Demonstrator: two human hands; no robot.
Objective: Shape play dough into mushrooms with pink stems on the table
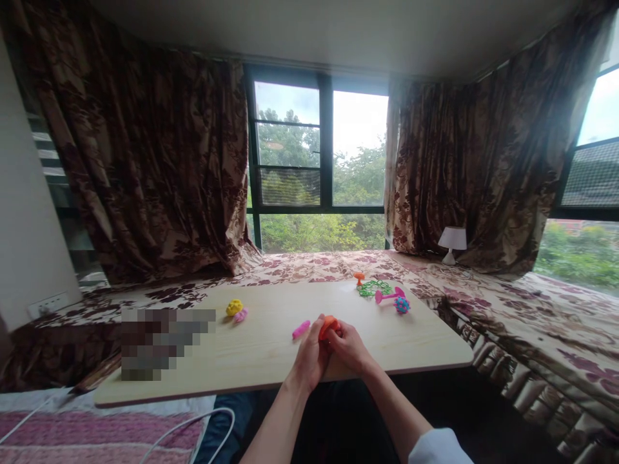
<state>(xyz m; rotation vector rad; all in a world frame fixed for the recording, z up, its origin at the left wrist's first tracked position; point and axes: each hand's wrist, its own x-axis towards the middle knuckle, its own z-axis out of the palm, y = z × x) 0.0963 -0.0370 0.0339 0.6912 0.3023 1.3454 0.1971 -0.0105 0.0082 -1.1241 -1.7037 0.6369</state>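
My left hand (312, 357) and my right hand (351, 348) come together over the near edge of a pale wooden table (265, 354). Between them is a soft orange lump (329, 325) that looks like modelling clay. The fingers of both hands are closed around it, and its underside is hidden. Just left of my left hand lies a short pink roll (300, 330), apparently of similar stuff. Farther left, a yellow lump (235, 307) touches a lighter pink lump (240, 315).
At the table's far right are a green chain-like loop (374, 287), an orange knob-shaped piece (358, 277), a pink dumbbell-shaped piece (388, 296) and a blue knobbly ball (402, 305). A blurred-out patch (155, 341) covers the left side. A white lamp (452, 240) stands beyond, near the curtain.
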